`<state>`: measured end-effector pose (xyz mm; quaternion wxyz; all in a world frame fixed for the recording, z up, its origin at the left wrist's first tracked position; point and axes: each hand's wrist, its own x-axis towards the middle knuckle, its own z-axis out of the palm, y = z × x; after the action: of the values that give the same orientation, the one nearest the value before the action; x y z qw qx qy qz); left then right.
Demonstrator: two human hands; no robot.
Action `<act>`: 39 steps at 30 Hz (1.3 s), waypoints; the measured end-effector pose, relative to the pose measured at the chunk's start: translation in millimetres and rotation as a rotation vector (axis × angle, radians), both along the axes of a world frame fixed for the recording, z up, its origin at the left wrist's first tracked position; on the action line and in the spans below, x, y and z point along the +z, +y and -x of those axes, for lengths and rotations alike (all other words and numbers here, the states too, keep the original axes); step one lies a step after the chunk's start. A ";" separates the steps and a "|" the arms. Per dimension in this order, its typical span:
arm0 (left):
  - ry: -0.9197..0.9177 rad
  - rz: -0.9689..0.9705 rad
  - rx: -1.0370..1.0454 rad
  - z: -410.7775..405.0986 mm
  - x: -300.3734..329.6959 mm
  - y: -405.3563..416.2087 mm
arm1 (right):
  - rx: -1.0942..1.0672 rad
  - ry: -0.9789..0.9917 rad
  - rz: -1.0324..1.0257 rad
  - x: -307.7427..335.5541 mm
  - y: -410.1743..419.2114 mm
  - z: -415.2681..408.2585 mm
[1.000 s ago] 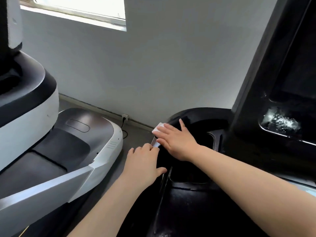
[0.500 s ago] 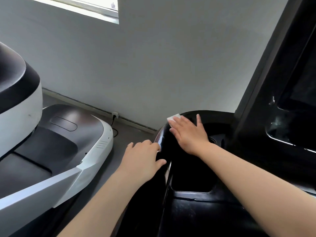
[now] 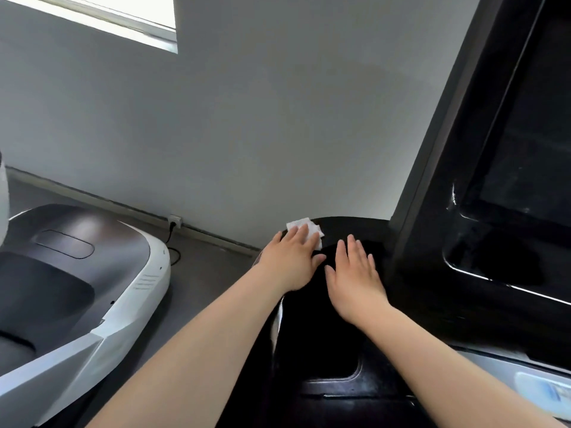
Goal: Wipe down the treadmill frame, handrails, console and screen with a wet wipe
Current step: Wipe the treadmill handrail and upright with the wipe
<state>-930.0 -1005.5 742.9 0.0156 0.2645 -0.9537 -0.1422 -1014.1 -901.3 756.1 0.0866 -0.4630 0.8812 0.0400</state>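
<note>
Treadmill console [image 3: 333,359], glossy black, fills the near lower middle of the view, with a recessed tray set into it closest to the camera, and both bare forearms reach forward across it. Beyond the tray the right hand [image 3: 355,279] lies with its fingers straight and together, palm down on or just above the dark surface and grasping nothing; I judge it is there to steady the body or has just passed off the cloth work, though contact itself cannot be told against the black plastic. Just left of it and slightly farther, the left hand [image 3: 293,261] presses flat, fingers extended rather than curled, on the white wet wipe [image 3: 304,228], whose crumpled edge sticks out past the fingertips. That wipe sits at the rounded far left corner of the console, right at the rim, which suits a flat palm: spread fingers give broad pressure over a curved edge. To the right, the tall dark screen [image 3: 525,149] rises at a slant, with a smear of reflection on its lower bezel. Off to the left stands a neighbouring white and black machine [image 3: 123,273] on the grey floor, and farthest away a wall socket [image 3: 175,219] with a cord sits at the base of the grey wall, under a bright window [image 3: 123,17].
</note>
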 end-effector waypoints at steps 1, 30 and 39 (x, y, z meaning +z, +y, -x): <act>-0.017 0.023 -0.020 1.1 -2.3 -3.8 | 0.007 0.014 0.007 -1.0 0.4 0.9; -0.066 0.162 -0.400 43.6 5.7 -34.1 | 0.182 0.669 0.284 -0.8 80.5 33.0; -0.038 0.228 -0.474 94.2 9.5 -15.5 | 0.193 0.707 0.275 -4.1 81.2 36.4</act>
<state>-1024.2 -1021.0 752.4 -0.0065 0.0331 -0.9990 -0.0286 -1050.4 -820.0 752.0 -0.2894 -0.5087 0.8063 0.0864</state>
